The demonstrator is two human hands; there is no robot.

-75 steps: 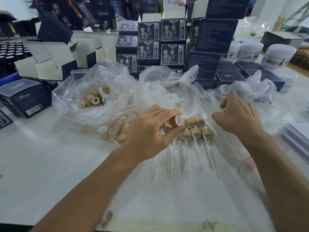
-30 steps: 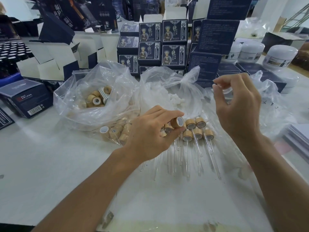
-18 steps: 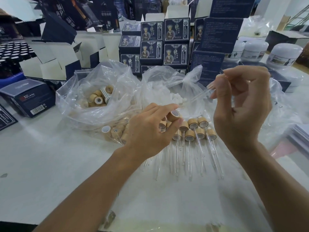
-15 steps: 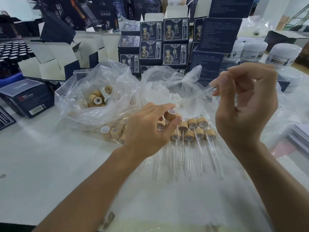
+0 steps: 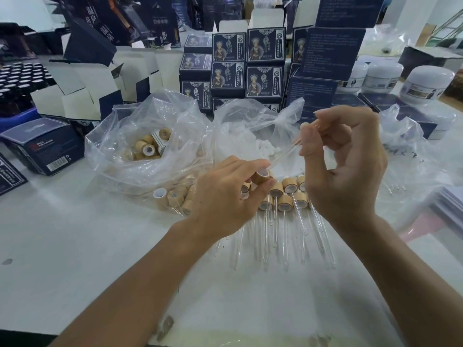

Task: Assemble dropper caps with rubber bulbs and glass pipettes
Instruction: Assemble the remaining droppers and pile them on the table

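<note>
Wooden cap [image 5: 261, 177] is pinched by left hand [image 5: 225, 196]; glass pipette [image 5: 284, 154], pinched by right hand [image 5: 345, 166], slants from 2 o'clock, its lower tip at the cap's open mouth.

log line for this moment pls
left hand holds cap | right hand pinches glass pipette | tip at cap opening | not seated

Bag of caps [image 5: 150, 149] sits left on table [image 5: 75, 246], bag of bulbs [image 5: 253, 136] to its right. Assembled droppers [image 5: 283, 204] lie in front of bulb bag, w/ stacked boxes [image 5: 245, 63] behind both bags. Jars [image 5: 426, 83] far right.
</note>
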